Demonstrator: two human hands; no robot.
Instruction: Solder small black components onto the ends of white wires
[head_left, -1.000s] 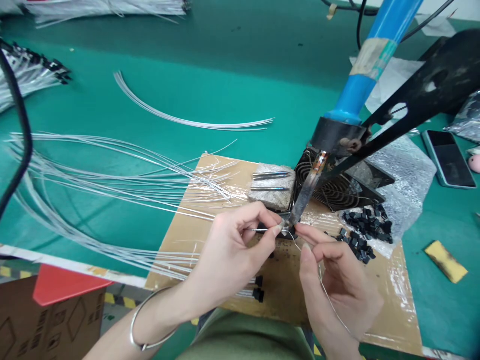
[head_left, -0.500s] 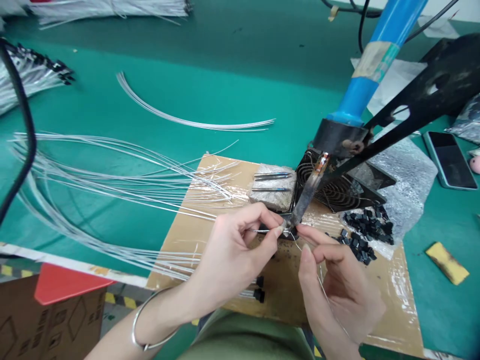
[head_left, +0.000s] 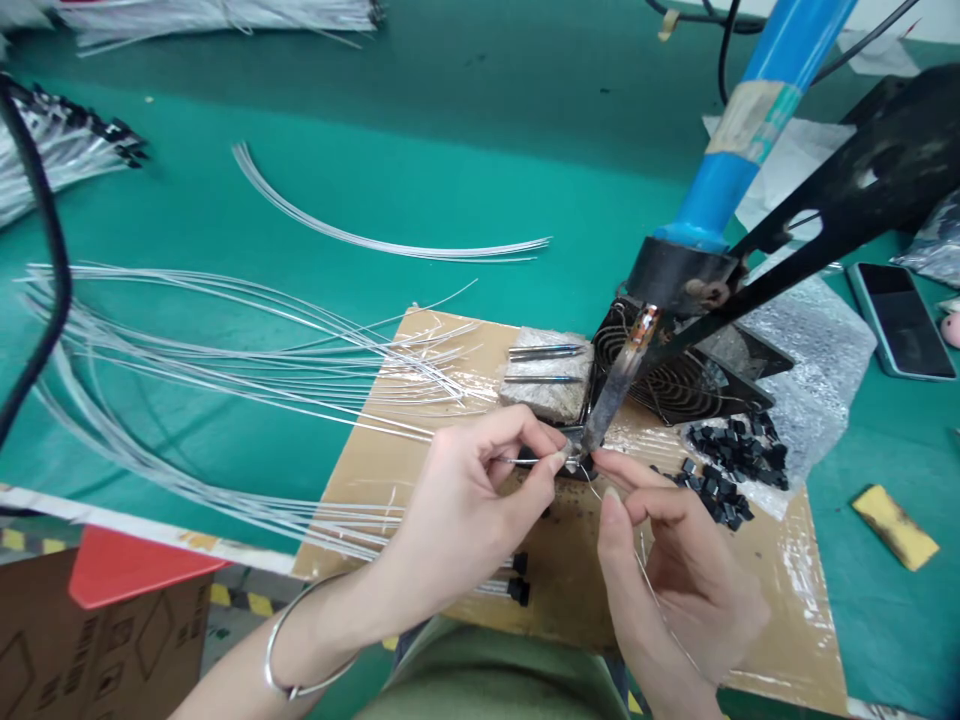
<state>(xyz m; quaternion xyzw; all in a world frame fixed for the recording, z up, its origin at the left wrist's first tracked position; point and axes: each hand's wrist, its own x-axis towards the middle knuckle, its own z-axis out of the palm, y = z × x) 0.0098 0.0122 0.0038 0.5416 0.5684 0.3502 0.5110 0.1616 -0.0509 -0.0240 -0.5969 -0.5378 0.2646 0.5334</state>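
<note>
A blue-handled soldering iron (head_left: 701, 210) slants from the upper right of the frame to the centre, crossing in front of a black fan (head_left: 679, 388), with black plastic pieces (head_left: 739, 452) at centre right and white wires (head_left: 187, 493) across the left. At the centre, near the iron's tip, my left hand (head_left: 469, 505) pinches a thin, straight, pale lead (head_left: 521, 461); my right hand (head_left: 686, 575) pinches a fine, silvery, curving strand (head_left: 658, 605), any contact between the two being too small to tell.
</note>
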